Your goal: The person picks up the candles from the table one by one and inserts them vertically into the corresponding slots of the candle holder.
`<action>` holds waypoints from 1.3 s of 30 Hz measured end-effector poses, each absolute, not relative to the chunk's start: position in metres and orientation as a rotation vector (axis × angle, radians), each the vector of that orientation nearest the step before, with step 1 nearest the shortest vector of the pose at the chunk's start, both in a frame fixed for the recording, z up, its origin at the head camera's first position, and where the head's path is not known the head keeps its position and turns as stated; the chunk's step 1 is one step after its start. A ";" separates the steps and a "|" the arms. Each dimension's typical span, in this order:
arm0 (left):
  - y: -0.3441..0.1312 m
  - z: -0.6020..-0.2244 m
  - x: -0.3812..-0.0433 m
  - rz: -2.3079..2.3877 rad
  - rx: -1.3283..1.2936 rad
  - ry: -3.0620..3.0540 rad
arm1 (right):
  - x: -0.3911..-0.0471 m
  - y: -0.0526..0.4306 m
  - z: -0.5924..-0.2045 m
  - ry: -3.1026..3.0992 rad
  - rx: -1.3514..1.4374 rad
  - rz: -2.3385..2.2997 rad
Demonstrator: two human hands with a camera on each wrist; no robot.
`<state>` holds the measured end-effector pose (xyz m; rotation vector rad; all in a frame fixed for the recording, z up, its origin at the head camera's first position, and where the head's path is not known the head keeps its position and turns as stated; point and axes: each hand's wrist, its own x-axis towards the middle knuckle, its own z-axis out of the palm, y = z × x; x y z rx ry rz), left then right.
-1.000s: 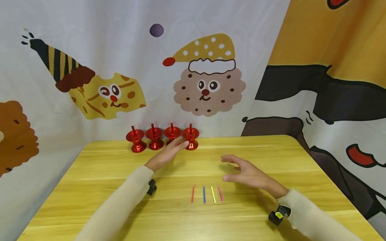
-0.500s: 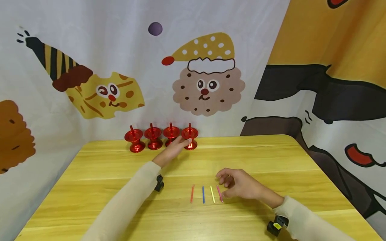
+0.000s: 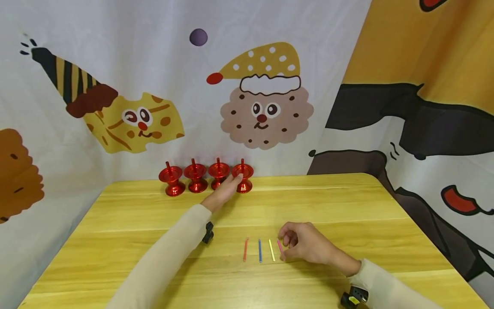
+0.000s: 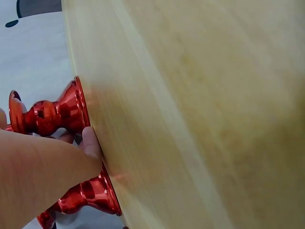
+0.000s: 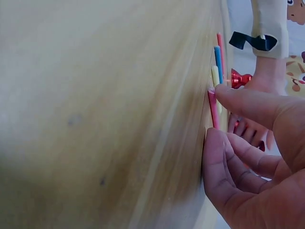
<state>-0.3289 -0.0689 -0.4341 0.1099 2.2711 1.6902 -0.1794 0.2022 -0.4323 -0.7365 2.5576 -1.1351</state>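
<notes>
Four slim candles lie side by side on the wooden table (image 3: 347, 201): red (image 3: 245, 250), blue (image 3: 260, 251), yellow (image 3: 272, 250) and pink (image 3: 280, 246). My right hand (image 3: 308, 242) has its thumb at the near end of the pink candle and its index finger at the far end, pinching it lengthwise at table level. At the back, my left hand (image 3: 224, 192) reaches to the rightmost red candle holder (image 3: 245, 185). Its thumb overlaps the cup, and fingertips show by the foot in the left wrist view; the right wrist view shows those fingers fairly straight.
Three more red candle holders, left (image 3: 175, 187), second (image 3: 197, 183) and third (image 3: 218, 171), stand in a row along the table's back edge, each with an upright peg. Behind them hangs a white cloth (image 3: 166, 43) printed with cartoon figures.
My right hand has come down and left to the pink candle, its thumb and fingers closing in on it. The left hand has edged further toward the rightmost holder. The candles lie as before.
</notes>
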 end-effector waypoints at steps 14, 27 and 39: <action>-0.061 -0.436 -0.331 1.741 0.169 2.278 | -0.172 0.204 -0.432 2.624 -0.691 -1.095; -0.061 -0.431 -0.327 1.709 0.074 2.207 | -0.172 0.202 -0.431 2.645 -0.644 -1.082; -0.060 -0.430 -0.324 1.720 0.074 2.184 | -0.170 0.198 -0.427 2.727 -0.568 -1.025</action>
